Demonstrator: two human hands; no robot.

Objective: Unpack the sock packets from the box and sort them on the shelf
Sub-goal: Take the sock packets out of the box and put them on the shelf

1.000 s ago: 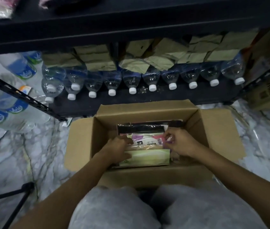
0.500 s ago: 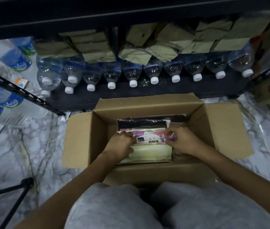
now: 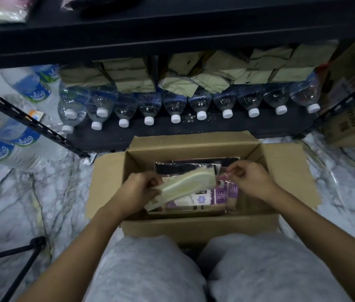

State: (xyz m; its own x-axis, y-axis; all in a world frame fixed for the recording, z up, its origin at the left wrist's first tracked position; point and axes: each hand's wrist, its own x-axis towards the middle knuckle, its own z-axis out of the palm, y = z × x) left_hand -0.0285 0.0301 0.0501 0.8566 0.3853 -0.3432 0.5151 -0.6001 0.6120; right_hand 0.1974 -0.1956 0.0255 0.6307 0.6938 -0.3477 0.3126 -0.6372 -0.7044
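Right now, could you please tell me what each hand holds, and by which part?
The left hand grips the pale yellow sock packet by its lower left end. The right hand pinches a clear-wrapped packet by its upper edge, inside the box.

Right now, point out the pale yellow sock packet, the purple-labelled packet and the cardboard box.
pale yellow sock packet [image 3: 190,180]: head view, its middle.
purple-labelled packet [image 3: 219,196]: head view, its purple label.
cardboard box [image 3: 191,142]: head view, far flap.
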